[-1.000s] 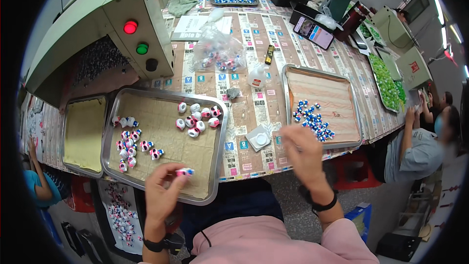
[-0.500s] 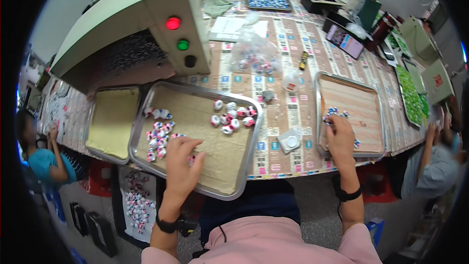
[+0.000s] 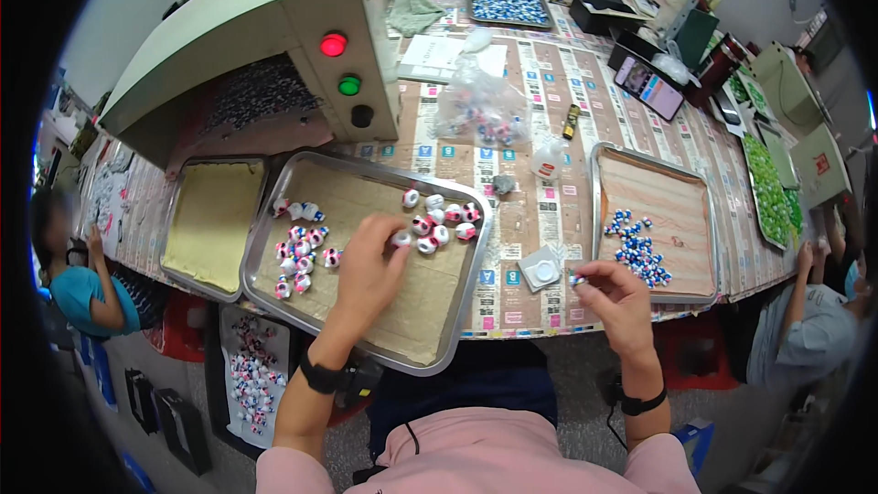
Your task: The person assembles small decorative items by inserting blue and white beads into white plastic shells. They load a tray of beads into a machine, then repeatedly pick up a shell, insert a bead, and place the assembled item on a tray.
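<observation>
Head view, looking down on a paper-covered workbench. The left hand (image 3: 370, 270) lies palm-down over the large metal tray (image 3: 457, 311), fingers curled, fingertips touching a white-and-pink piece (image 3: 402, 239) at the edge of the nearer cluster of such pieces (image 3: 439, 220); whether the piece is actually pinched cannot be told, since the fingers cover it. A second cluster (image 3: 300, 252) lies to the left on the same tray, its individual shapes too small to resolve. The right hand (image 3: 615, 297) hovers above the table edge, thumb and forefinger closed on a tiny bluish piece (image 3: 578, 280), mostly hidden by the fingertips. Just beside it sits a small white dish (image 3: 544, 269); further right, a second tray (image 3: 695, 220) holds a heap of blue-and-white pieces (image 3: 637, 252). A green machine housing (image 3: 274, 27) with red and green lamps stands behind the large tray. Other seated people appear at both picture margins, cut off and distorted by the lens rim
</observation>
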